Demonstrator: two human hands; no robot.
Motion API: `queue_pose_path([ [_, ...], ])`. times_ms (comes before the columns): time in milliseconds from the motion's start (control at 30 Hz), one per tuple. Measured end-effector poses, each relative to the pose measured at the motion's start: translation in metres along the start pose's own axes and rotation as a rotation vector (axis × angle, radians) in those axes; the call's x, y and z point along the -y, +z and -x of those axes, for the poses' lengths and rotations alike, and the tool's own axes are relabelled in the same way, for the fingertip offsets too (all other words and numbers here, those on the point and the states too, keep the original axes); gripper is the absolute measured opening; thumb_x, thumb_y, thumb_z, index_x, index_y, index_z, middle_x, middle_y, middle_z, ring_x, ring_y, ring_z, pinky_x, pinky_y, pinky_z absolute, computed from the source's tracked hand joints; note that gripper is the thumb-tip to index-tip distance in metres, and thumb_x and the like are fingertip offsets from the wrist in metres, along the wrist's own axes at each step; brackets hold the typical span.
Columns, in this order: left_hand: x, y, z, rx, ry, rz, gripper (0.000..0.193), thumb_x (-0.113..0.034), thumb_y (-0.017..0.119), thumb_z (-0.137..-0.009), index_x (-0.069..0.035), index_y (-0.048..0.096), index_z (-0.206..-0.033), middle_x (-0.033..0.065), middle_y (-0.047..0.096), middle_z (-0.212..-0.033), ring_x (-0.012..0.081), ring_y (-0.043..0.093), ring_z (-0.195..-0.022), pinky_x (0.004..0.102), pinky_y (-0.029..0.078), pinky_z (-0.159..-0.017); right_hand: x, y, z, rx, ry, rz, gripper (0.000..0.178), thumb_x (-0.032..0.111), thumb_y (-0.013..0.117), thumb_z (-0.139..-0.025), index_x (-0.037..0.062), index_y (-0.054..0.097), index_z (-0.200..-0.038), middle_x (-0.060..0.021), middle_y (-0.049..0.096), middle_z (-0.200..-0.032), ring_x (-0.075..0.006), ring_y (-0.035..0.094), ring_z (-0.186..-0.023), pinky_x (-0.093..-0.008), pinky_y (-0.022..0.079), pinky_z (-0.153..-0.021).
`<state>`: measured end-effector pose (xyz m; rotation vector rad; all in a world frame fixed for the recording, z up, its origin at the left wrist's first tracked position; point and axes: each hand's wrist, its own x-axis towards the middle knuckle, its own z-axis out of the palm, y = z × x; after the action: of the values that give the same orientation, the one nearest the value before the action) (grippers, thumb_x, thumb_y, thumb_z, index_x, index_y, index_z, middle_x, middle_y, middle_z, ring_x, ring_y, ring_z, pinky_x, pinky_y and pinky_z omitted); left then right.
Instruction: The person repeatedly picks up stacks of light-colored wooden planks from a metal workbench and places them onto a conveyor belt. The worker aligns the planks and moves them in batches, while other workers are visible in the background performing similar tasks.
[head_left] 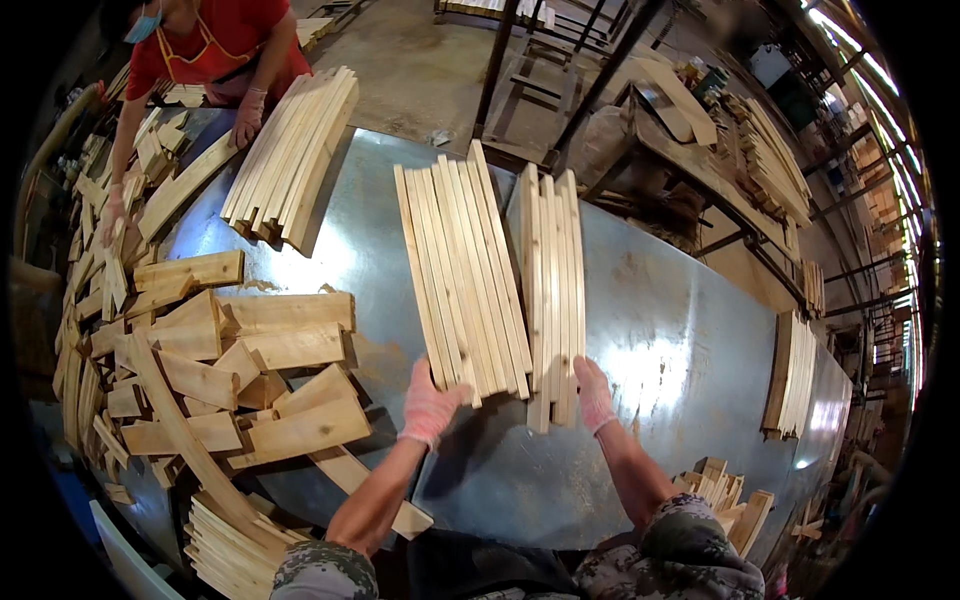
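Observation:
Two bundles of pale wooden boards, set on edge side by side, lie in front of me on the metal table. My left hand (432,402), in a pinkish-white glove, grips the near left corner of the wider bundle (465,280), its thumb across the board ends. Against the right side of the narrower bundle (553,290), near its close end, presses my right hand (593,393), gloved alike; some of its fingers are hidden. The bundles nearly touch at the near end, with a narrow gap farther up. Their far ends are uneven, one board sticking out.
Loose board offcuts (290,430) pile up across the table's left side. Beyond them a co-worker in red (235,45) reaches into the pile, beside another board stack (295,150). More boards stand at the right edge (790,375) and near right (735,500) of the metal table (660,330).

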<state>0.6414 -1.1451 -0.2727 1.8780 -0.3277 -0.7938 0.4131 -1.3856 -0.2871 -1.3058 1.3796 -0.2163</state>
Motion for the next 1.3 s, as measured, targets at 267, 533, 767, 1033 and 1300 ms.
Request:
queue_pose_path([
  [267, 0.068, 0.051, 0.224, 0.169, -0.181, 0.015, 0.076, -0.024, 0.089, -0.084, 0.000, 0.050, -0.144, 0.0136, 0.069, -0.127, 0.0243, 0.067, -0.116, 0.0378, 0.053, -0.104, -0.175, -0.114, 0.157, -0.005, 0.054, -0.049, 0.059, 0.050, 0.056, -0.108, -0.0018, 0.065, -0.136, -0.0073, 0.070, -0.108, -0.0148, 0.060, -0.098, -0.0335, 0.050, -0.091],
  [533, 0.096, 0.034, 0.214, 0.224, 0.336, -0.821, 0.074, -0.052, 0.069, -0.095, 0.000, 0.055, -0.145, 0.0321, 0.054, -0.146, 0.0499, 0.047, -0.138, 0.0603, 0.034, -0.116, -0.157, -0.202, 0.168, 0.214, -0.024, 0.367, 0.064, 0.052, 0.050, -0.109, -0.0045, 0.062, -0.136, -0.0245, 0.071, -0.122, -0.0380, 0.067, -0.116, -0.0450, 0.049, -0.101],
  [767, 0.125, 0.083, 0.132, -0.001, -0.020, -0.591, 0.092, -0.068, 0.064, -0.094, -0.005, 0.044, -0.158, 0.0288, 0.034, -0.167, 0.0462, 0.024, -0.158, 0.0595, 0.013, -0.128, -0.111, -0.148, 0.061, 0.010, 0.012, 0.513, 0.090, 0.076, 0.048, -0.098, -0.0079, 0.067, -0.124, -0.0305, 0.071, -0.121, -0.0459, 0.066, -0.118, -0.0497, 0.049, -0.103],
  [1033, 0.074, 0.106, 0.151, 0.127, -0.322, 0.562, 0.088, -0.017, 0.084, -0.090, -0.009, 0.033, -0.162, 0.0143, 0.063, -0.138, 0.0238, 0.064, -0.118, 0.0390, 0.056, -0.099, -0.115, -0.109, 0.026, 0.034, -0.143, 0.639, 0.086, 0.074, 0.047, -0.101, -0.0069, 0.075, -0.102, -0.0321, 0.073, -0.105, -0.0479, 0.069, -0.108, -0.0518, 0.052, -0.095],
  [1300, 0.054, 0.082, 0.236, -0.029, -0.042, 0.214, 0.115, -0.019, 0.090, -0.076, -0.004, 0.024, -0.168, 0.0201, 0.052, -0.153, 0.0299, 0.048, -0.143, 0.0375, 0.035, -0.122, -0.162, -0.115, 0.068, -0.054, -0.059, 0.348, 0.083, 0.068, 0.051, -0.104, -0.0123, 0.072, -0.092, -0.0203, 0.070, -0.083, -0.0277, 0.062, -0.078, -0.0481, 0.050, -0.074],
])
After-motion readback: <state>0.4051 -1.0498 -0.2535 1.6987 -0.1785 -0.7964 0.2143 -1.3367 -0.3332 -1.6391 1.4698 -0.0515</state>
